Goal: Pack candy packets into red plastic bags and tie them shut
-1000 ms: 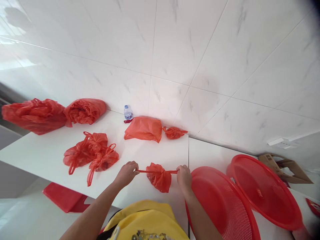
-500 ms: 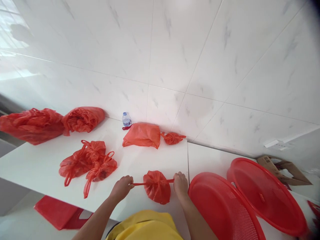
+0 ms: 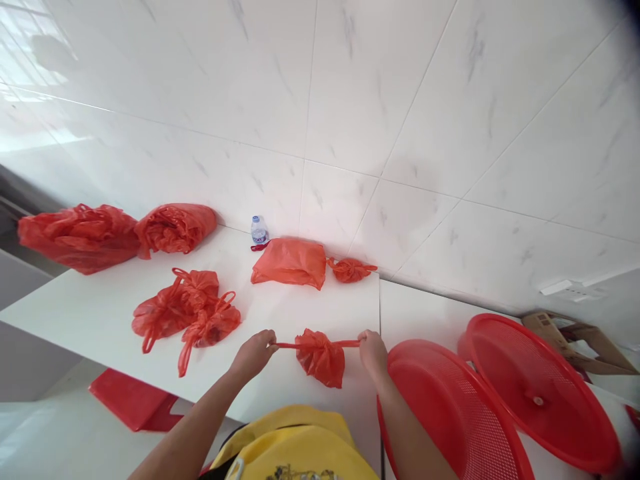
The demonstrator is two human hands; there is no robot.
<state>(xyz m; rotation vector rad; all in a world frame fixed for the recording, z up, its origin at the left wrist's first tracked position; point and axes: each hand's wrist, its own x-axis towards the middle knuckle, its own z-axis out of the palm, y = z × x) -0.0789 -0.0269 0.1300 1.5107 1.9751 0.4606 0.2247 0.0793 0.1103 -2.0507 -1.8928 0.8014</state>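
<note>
A small red plastic bag point(image 3: 320, 359) lies on the white table point(image 3: 90, 313) near its front edge, directly in front of me. Its two handles are pulled out sideways into taut strands. My left hand point(image 3: 254, 355) is closed on the left handle and my right hand point(image 3: 373, 351) is closed on the right handle, both fists resting near the table surface. The knot sits between them at the top of the bag.
Two tied red bags point(image 3: 187, 313) lie left of my hands. Larger red bags point(image 3: 80, 237) sit at the far left, a flat red bag point(image 3: 290, 262) and a small tied one point(image 3: 350, 269) by the wall. A small water bottle point(image 3: 259, 230) stands there. Red mesh baskets point(image 3: 450, 413) lean at right.
My hands stay on the bag's handles, still pulled apart. The view dipped and came back, so only the camera shifted.
</note>
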